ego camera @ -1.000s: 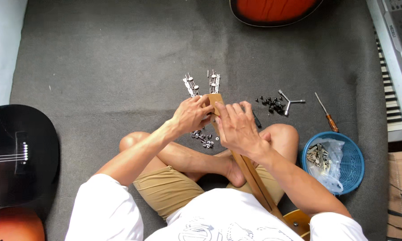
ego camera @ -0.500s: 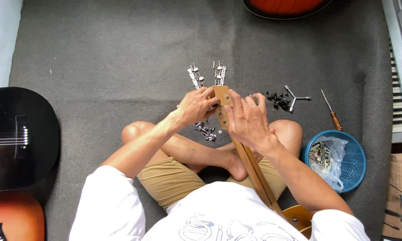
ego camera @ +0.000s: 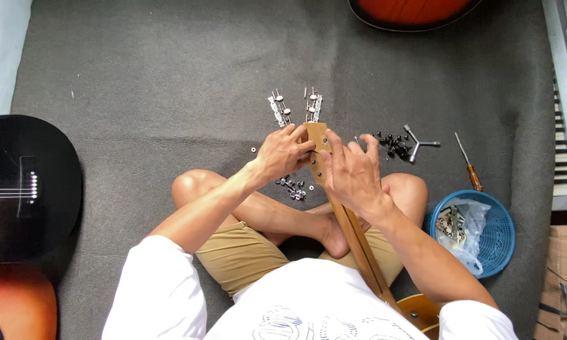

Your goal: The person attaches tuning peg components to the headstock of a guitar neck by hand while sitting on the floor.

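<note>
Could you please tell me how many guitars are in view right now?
4: the one on the person's lap, its headstock under both hands; a black guitar at left; a sunburst guitar bottom left; an orange-red guitar at the top edge. All are partly cropped or covered.

Tan wooden guitar neck (ego camera: 349, 226); right of it, blue basket (ego camera: 494, 233); left, black guitar (ego camera: 25, 186); beneath, grey carpet (ego camera: 170, 82).
</note>
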